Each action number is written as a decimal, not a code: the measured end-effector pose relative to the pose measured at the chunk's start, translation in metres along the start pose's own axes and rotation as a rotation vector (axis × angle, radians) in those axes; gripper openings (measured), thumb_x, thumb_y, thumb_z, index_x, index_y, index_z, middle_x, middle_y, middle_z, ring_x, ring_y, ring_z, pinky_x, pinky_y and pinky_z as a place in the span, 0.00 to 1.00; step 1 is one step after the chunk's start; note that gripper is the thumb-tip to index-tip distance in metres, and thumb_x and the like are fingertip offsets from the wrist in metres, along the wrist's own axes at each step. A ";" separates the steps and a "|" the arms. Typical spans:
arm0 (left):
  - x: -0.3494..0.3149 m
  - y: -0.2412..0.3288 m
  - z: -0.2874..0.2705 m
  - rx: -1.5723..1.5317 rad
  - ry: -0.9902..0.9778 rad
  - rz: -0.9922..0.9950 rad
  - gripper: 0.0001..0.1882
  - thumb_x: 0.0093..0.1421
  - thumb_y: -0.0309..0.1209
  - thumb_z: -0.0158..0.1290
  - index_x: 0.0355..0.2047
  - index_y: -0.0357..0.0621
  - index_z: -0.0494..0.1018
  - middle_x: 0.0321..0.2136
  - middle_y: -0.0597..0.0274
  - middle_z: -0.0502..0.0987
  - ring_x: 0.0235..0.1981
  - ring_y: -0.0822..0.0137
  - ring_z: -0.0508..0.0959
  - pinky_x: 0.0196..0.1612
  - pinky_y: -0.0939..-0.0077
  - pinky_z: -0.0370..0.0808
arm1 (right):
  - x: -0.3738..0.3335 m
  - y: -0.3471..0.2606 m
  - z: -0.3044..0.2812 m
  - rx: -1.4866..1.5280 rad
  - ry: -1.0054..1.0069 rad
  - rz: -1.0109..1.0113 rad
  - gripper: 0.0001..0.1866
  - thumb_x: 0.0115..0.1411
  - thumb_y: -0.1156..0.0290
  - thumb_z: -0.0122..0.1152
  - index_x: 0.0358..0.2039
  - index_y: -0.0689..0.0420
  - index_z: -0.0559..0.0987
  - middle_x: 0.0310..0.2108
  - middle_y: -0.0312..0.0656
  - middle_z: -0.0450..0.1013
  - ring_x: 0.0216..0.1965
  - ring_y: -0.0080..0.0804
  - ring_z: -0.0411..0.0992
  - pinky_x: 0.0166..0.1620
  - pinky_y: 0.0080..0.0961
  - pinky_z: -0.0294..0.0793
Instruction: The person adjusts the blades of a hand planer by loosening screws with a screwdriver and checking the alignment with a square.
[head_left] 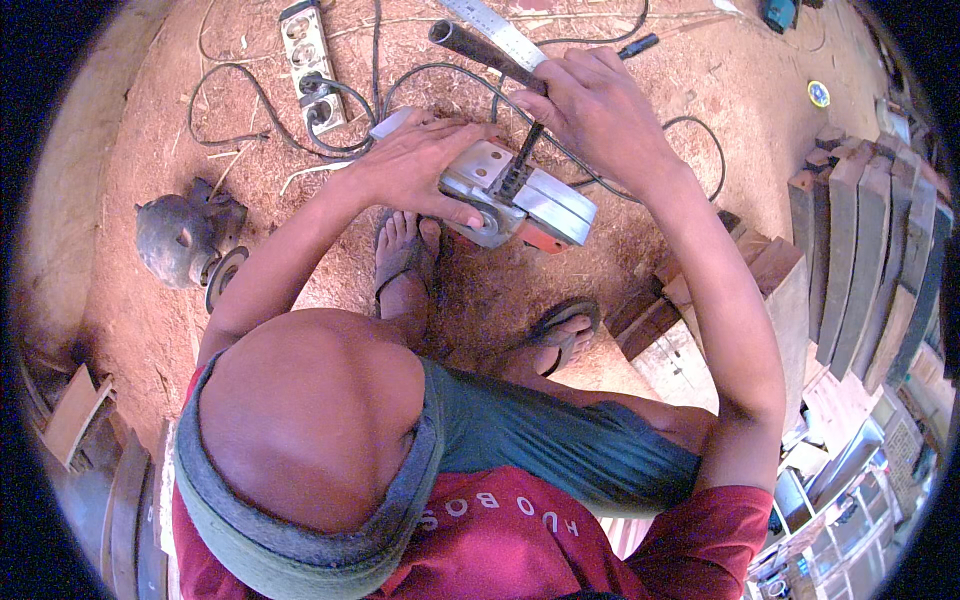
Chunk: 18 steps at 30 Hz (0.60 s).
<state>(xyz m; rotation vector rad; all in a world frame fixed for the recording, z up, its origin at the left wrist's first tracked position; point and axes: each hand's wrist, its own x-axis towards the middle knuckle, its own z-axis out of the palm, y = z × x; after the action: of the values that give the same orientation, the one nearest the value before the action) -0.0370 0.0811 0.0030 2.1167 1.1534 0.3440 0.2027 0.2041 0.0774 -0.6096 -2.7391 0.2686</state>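
Left hand (418,162) clasping one end of the planer (545,203), I have it nearest; my right hand (597,105), curled round a dark wrench (482,52), sits above. The planer's long axis slants rightward, toward me.

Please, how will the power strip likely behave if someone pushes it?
The power strip would probably slide rather than roll, as it is long and boxy. Its straight casing looks rigid, so bending seems unlikely. The black plugs in it could tether it, perhaps making it turn.
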 end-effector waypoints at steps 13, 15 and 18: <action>-0.001 0.001 0.002 0.047 0.027 -0.007 0.58 0.46 0.68 0.68 0.69 0.44 0.65 0.60 0.42 0.76 0.63 0.46 0.75 0.64 0.49 0.64 | 0.005 0.012 -0.006 0.181 -0.068 -0.010 0.27 0.78 0.49 0.44 0.51 0.59 0.82 0.41 0.50 0.78 0.49 0.53 0.74 0.58 0.44 0.70; -0.001 0.001 0.001 0.058 0.037 0.001 0.58 0.46 0.68 0.68 0.69 0.45 0.66 0.60 0.42 0.76 0.63 0.46 0.75 0.64 0.48 0.64 | 0.005 0.015 -0.009 0.204 -0.181 0.022 0.29 0.78 0.47 0.41 0.50 0.58 0.83 0.35 0.50 0.76 0.44 0.53 0.74 0.53 0.45 0.70; 0.000 -0.001 0.004 0.029 0.033 0.002 0.57 0.46 0.68 0.68 0.68 0.46 0.67 0.60 0.44 0.76 0.63 0.47 0.75 0.63 0.48 0.65 | 0.004 0.008 -0.008 0.282 -0.096 0.048 0.30 0.79 0.46 0.40 0.42 0.58 0.83 0.28 0.50 0.73 0.38 0.55 0.72 0.48 0.46 0.69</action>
<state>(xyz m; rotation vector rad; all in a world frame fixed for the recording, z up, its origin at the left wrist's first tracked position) -0.0358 0.0796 -0.0005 2.1445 1.1813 0.3663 0.2052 0.2137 0.0842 -0.5972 -2.7076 0.6974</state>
